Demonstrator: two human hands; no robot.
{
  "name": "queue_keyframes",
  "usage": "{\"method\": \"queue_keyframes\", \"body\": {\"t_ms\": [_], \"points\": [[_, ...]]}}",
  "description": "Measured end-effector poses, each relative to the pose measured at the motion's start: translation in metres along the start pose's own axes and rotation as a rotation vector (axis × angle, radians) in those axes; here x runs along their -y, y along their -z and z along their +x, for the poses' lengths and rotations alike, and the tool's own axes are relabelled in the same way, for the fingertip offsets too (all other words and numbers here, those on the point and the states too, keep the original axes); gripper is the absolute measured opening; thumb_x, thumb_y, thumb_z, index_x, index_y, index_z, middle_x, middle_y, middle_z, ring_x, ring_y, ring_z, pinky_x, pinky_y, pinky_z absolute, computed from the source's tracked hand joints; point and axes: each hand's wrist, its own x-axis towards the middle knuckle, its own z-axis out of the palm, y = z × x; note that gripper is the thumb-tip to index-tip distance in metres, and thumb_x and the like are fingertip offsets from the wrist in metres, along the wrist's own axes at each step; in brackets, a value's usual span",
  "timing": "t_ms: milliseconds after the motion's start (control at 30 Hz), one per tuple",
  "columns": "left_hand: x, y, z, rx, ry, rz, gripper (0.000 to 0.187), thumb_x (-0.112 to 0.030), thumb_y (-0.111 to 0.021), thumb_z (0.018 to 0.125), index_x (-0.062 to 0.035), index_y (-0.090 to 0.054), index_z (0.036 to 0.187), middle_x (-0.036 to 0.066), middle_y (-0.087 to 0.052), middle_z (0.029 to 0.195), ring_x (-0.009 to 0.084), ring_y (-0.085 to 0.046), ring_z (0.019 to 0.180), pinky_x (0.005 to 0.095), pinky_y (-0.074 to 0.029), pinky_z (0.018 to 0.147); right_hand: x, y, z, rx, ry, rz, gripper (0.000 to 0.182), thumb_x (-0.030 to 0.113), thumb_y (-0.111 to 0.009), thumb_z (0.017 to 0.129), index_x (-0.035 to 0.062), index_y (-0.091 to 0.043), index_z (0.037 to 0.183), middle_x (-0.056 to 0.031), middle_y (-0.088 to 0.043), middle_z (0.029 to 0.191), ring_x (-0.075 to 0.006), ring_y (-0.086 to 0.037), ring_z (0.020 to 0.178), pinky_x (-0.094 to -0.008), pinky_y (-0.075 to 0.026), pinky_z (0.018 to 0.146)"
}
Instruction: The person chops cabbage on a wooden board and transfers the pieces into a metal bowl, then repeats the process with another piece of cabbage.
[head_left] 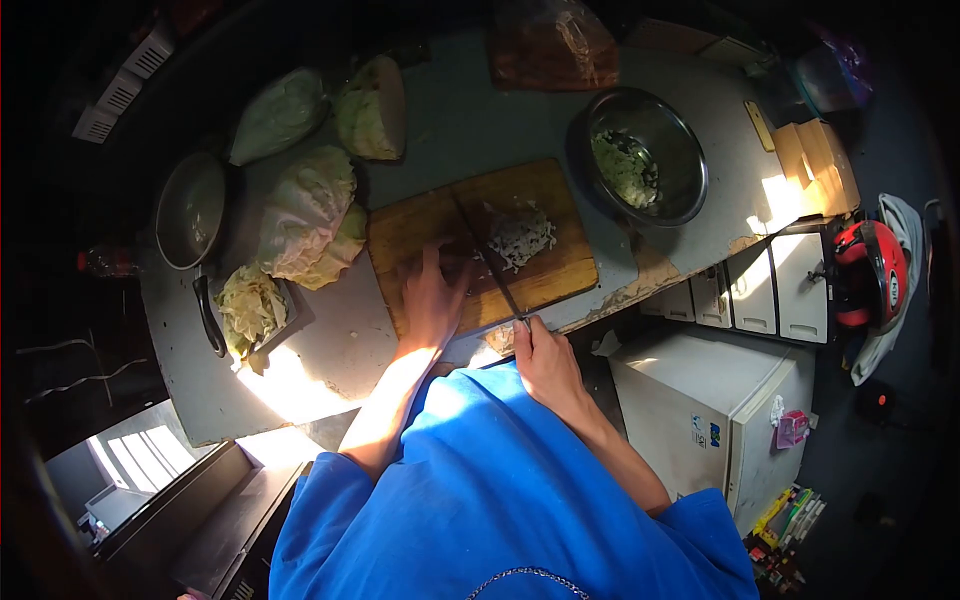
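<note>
My right hand [545, 360] is wrapped around the handle of a knife at the near edge of a wooden cutting board [420, 225]. The knife's long blade [485, 245] points away from me across the board. Just right of the blade lies a pile of finely chopped cabbage [524, 240]. My left hand [433, 300], somewhat blurred, is over the left half of the board with its fingers apart, close to the blade. A few pale bits show near its fingertips.
A steel bowl [686, 197] with chopped cabbage [622, 168] stands right of the board. Leafy cabbage pieces [305, 215], a cut cabbage half [372, 110], a wrapped bundle [282, 115] and a pan [190, 210] are at the left. A white cabinet [680, 400] stands below the table's right edge.
</note>
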Motion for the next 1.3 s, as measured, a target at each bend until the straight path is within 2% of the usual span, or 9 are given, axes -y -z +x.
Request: {"method": "queue_keyframes", "body": {"t_ms": [200, 333, 567, 633, 667, 733, 1000, 1200, 1300], "points": [[0.002, -0.002, -0.001, -0.022, -0.058, 0.111, 0.047, -0.016, -0.071, 0.090, -0.0139, -0.054, 0.133, 0.008, -0.077, 0.095, 0.0321, -0.071, 0.094, 0.0518, -0.037, 0.104, -0.006, -0.009, 0.006, 0.031, -0.059, -0.119, 0.037, 0.033, -0.046, 0.105, -0.0028, -0.056, 0.098, -0.0339, -0.064, 0.077, -0.0575, -0.061, 0.079, -0.0635, -0.048, 0.073], [0.003, 0.000, -0.004, -0.029, -0.013, 0.042, 0.048, -0.017, -0.072, 0.090, -0.0147, -0.054, 0.134, 0.008, -0.077, 0.096, 0.0322, -0.071, 0.093, 0.0487, -0.039, 0.102, -0.011, -0.012, 0.006, 0.005, -0.025, -0.127, 0.040, 0.034, -0.047, 0.105, -0.0034, -0.056, 0.096, -0.0338, -0.065, 0.075, -0.0562, -0.063, 0.075, -0.0625, -0.051, 0.069], [0.007, -0.002, -0.004, -0.024, -0.025, 0.011, 0.047, -0.019, -0.072, 0.091, -0.0146, -0.054, 0.135, 0.008, -0.077, 0.096, 0.0318, -0.071, 0.095, 0.0507, -0.038, 0.104, -0.001, -0.003, 0.005, 0.007, -0.027, -0.021, 0.039, 0.034, -0.048, 0.105, -0.0037, -0.057, 0.098, -0.0334, -0.065, 0.075, -0.0565, -0.062, 0.075, -0.0626, -0.050, 0.070], [0.008, -0.001, -0.003, -0.104, -0.254, 0.212, 0.050, -0.014, -0.074, 0.091, -0.0113, -0.053, 0.137, 0.012, -0.077, 0.101, 0.0319, -0.074, 0.087, 0.0394, -0.056, 0.076, -0.002, -0.005, 0.006, 0.036, -0.029, -0.017, 0.039, 0.034, -0.047, 0.105, -0.0036, -0.057, 0.099, -0.0337, -0.065, 0.078, -0.0575, -0.061, 0.077, -0.0631, -0.049, 0.072], [0.008, -0.001, -0.004, -0.101, -0.257, 0.212, 0.050, -0.014, -0.074, 0.091, -0.0113, -0.053, 0.137, 0.012, -0.077, 0.101, 0.0319, -0.074, 0.087, 0.0394, -0.056, 0.076, -0.004, -0.009, 0.007, 0.034, -0.025, -0.065, 0.039, 0.034, -0.047, 0.105, -0.0036, -0.057, 0.099, -0.0341, -0.065, 0.078, -0.0575, -0.061, 0.077, -0.0631, -0.049, 0.072], [0.005, 0.002, -0.008, -0.051, -0.076, 0.062, 0.051, -0.014, -0.074, 0.091, -0.0120, -0.053, 0.137, 0.012, -0.077, 0.101, 0.0315, -0.073, 0.087, 0.0394, -0.055, 0.076, -0.006, -0.013, 0.006, 0.032, -0.024, -0.108, 0.039, 0.034, -0.047, 0.105, -0.0035, -0.057, 0.099, -0.0345, -0.064, 0.077, -0.0575, -0.061, 0.077, -0.0631, -0.049, 0.071], [0.008, 0.000, -0.005, -0.076, -0.138, 0.129, 0.049, -0.014, -0.074, 0.091, -0.0123, -0.054, 0.136, 0.012, -0.077, 0.100, 0.0316, -0.074, 0.089, 0.0390, -0.055, 0.076, -0.008, -0.006, 0.004, -0.044, -0.041, -0.096, 0.040, 0.035, -0.047, 0.105, -0.0037, -0.057, 0.096, -0.0328, -0.064, 0.071, -0.0552, -0.064, 0.073, -0.0620, -0.051, 0.068], [0.011, -0.004, -0.004, -0.066, -0.133, 0.115, 0.049, -0.013, -0.073, 0.091, -0.0116, -0.053, 0.136, 0.013, -0.077, 0.100, 0.0334, -0.074, 0.087, 0.0407, -0.056, 0.078, -0.006, -0.012, 0.005, 0.006, 0.013, -0.083, 0.040, 0.034, -0.048, 0.105, -0.0039, -0.057, 0.097, -0.0328, -0.064, 0.072, -0.0553, -0.064, 0.073, -0.0624, -0.051, 0.069], [0.012, -0.004, -0.006, -0.074, -0.115, 0.145, 0.050, -0.014, -0.073, 0.091, -0.0112, -0.052, 0.136, 0.013, -0.077, 0.100, 0.0344, -0.074, 0.088, 0.0417, -0.056, 0.079, -0.003, -0.010, 0.006, 0.049, -0.055, -0.087, 0.038, 0.032, -0.048, 0.105, -0.0033, -0.057, 0.098, -0.0352, -0.064, 0.078, -0.0582, -0.061, 0.078, -0.0638, -0.049, 0.073]]}}
